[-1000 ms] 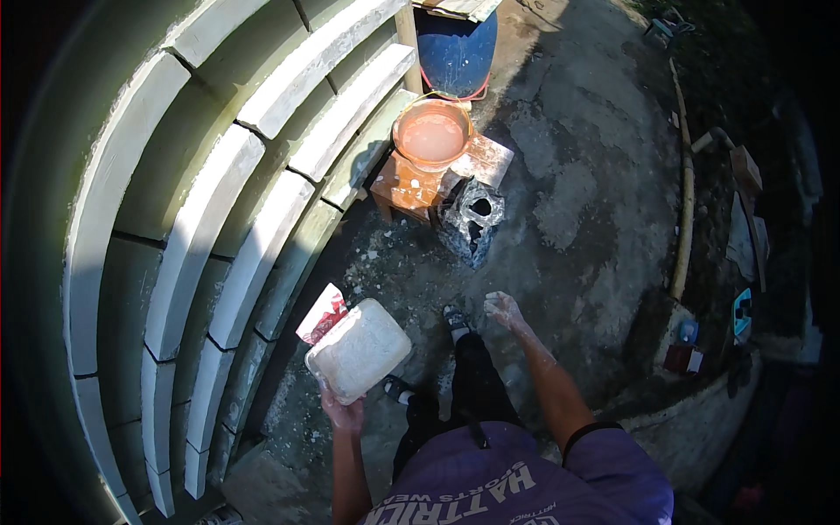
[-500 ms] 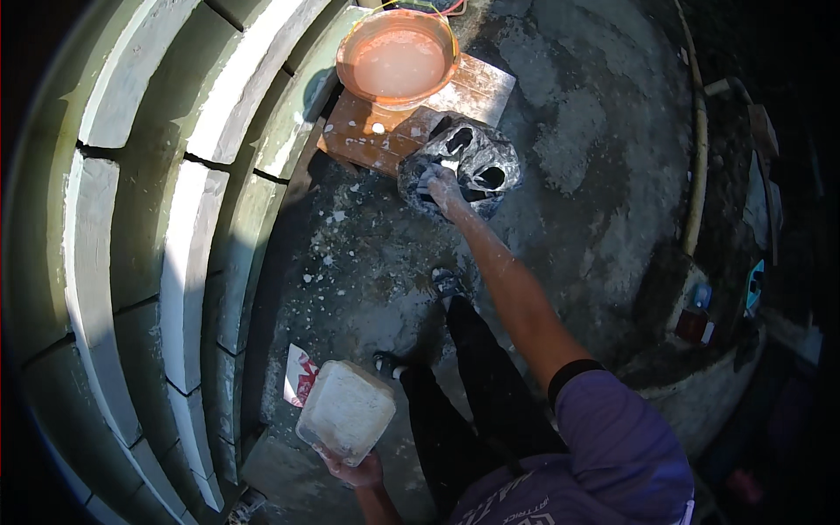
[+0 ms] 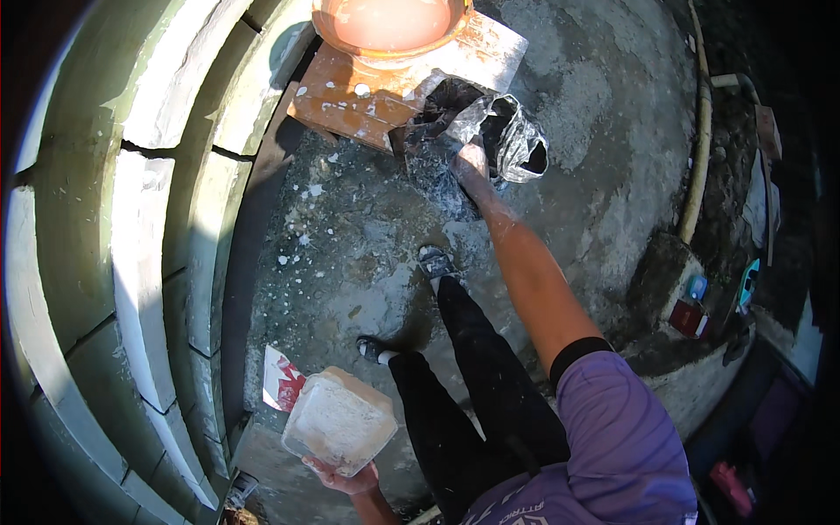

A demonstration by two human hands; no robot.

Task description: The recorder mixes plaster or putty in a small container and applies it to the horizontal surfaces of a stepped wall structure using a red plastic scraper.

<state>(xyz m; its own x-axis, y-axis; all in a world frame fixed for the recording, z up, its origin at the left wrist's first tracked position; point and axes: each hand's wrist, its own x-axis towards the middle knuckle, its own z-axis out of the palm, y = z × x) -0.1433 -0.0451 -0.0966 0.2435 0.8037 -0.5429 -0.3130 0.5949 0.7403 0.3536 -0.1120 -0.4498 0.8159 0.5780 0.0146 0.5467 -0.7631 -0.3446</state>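
My left hand [image 3: 348, 478] grips the near edge of a squarish, whitish plastic tub [image 3: 337, 423], whose inside is coated with white powder or paste. Out ahead, my right arm reaches to a crumpled black plastic bag [image 3: 522, 144] beside the low wooden table. My right hand [image 3: 473, 168], dusted white, is closed on the bag's film, fingertips partly hidden in its folds. The bag gapes, with dark openings on both sides of the hand. What lies inside it is too dark to make out.
A low wooden table [image 3: 341, 94], spattered white, carries an orange basin [image 3: 394, 57] of cloudy liquid. Curved, stepped pale slabs [image 3: 144, 262] rise at the left. A red-and-white packet [image 3: 282, 378] lies by the tub. A pipe [image 3: 697, 166] runs along the right.
My right hand has pulled the bag's film rightward, and the bag gapes wider beside the table. The tub has tilted slightly in my left hand. The whole view has shifted a little.
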